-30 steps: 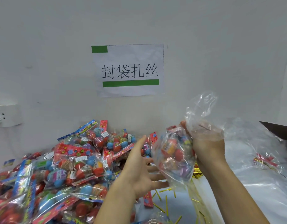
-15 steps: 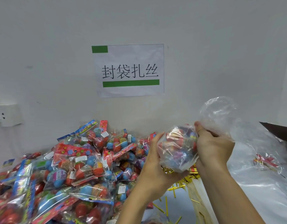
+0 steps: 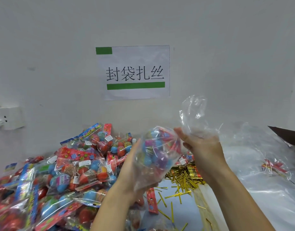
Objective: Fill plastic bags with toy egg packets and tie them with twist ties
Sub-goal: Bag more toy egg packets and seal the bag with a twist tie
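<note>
Toy egg packets (image 3: pixel 157 153) are sitting inside the clear plastic bag (image 3: pixel 160 155), which is being held up in the air over the surface (image 3: pixel 181 207), not resting on it. That is probably so the load drops to the bottom and the film above goes slack.

Left hand (image 3: pixel 131 172) is cupping the bag from below and the side, fingers wrapping round the bulge, taking the weight and keeping the packets bunched.

Right hand (image 3: pixel 200 147) is gripping the neck just above the packets, fingers curling into the gathered film. The loose bag top (image 3: pixel 196 114) is flaring up past it. Judgement: neck is being gathered for tying; no tie is on it yet as far as I can see.

Gold twist ties (image 3: pixel 181 180) are lying scattered on the surface just under the hands, within easy reach of either hand.

Pile of unpacked egg packets (image 3: pixel 68 169) is heaped to the left, close to the left hand, handy for filling.

Clear plastic sheeting (image 3: pixel 260 172) is lying to the right with a small red bundle (image 3: pixel 275 167) under it; cannot tell what that is.

Paper sign (image 3: pixel 133 72) and a white socket (image 3: pixel 8 117) are hanging on the wall (image 3: pixel 226 47) behind.
</note>
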`<state>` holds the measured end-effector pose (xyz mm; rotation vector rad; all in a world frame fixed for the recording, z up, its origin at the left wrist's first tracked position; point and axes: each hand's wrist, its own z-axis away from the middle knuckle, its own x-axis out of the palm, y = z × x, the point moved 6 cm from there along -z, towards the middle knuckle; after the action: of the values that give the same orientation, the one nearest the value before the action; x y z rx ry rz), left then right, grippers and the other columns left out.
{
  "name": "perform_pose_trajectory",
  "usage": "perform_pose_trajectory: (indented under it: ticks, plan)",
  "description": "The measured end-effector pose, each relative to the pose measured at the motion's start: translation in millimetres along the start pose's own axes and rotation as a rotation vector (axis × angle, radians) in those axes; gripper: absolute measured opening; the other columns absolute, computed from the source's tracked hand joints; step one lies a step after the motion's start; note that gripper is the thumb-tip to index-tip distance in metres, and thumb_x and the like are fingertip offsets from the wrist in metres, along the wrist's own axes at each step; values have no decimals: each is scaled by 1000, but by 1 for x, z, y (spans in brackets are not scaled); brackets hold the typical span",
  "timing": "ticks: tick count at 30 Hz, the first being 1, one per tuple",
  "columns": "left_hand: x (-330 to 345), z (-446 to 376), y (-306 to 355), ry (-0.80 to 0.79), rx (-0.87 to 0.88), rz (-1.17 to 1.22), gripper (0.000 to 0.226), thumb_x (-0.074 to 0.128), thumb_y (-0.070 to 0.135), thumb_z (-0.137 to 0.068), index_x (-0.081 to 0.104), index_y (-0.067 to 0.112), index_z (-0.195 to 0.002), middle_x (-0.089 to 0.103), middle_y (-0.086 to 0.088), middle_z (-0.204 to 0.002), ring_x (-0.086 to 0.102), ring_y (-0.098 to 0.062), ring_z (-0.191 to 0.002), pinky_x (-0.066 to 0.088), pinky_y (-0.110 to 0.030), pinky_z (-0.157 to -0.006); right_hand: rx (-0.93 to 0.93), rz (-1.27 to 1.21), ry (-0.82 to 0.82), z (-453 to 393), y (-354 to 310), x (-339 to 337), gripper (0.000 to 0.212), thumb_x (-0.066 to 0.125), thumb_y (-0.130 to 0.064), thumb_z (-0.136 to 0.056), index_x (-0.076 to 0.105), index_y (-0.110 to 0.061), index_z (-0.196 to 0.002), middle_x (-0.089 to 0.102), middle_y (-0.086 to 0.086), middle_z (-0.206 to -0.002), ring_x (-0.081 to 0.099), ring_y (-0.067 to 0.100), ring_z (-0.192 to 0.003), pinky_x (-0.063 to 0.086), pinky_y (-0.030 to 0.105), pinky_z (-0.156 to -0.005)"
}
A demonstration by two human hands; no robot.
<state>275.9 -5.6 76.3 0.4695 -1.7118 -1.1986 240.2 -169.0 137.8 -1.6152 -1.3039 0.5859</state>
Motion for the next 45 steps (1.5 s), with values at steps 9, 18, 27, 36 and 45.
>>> perform_pose_trajectory:
  ticks: [9,18,27,36,45]
  plan:
    - [-6,-1,-20,133,-159,34,49,56,49,-85,75,7,-70,58,-11,-55,44,-9,-34,36,-15,-34,-105,34,-80,1,-4,-8,14,79,-17,-80,78,-3,-82,75,13,-78,73,19,-73,56,22,-58]
    - [7,-6,-9,116,16,-513,54,70,46,-60,73,15,-105,73,-2,-112,68,-23,-107,51,-39,-98,30,-151,241,-8,6,-29,32,79,-32,-84,73,-13,-58,70,10,-69,69,31,-70,60,58,-76]
    - [21,-6,-4,80,283,-381,74,87,67,-56,33,78,-106,69,9,-124,67,-22,-114,51,-52,-100,144,-270,208,-8,14,-25,45,81,-24,-83,65,17,-90,62,25,-82,60,32,-76,56,54,-84]
    - [14,0,7,146,133,-94,44,60,45,-90,66,16,-123,68,-14,-122,68,-36,-105,55,-56,-90,29,-97,-23,-4,2,-9,41,84,-35,-68,72,4,-74,66,21,-80,57,36,-74,48,48,-76]
    - [-8,6,-20,60,-191,112,61,40,39,-102,75,-6,-81,65,-28,-69,54,-18,-32,39,-16,-27,-114,105,-289,8,-14,2,56,85,-56,-60,80,-8,-88,73,23,-96,68,38,-95,52,51,-86]
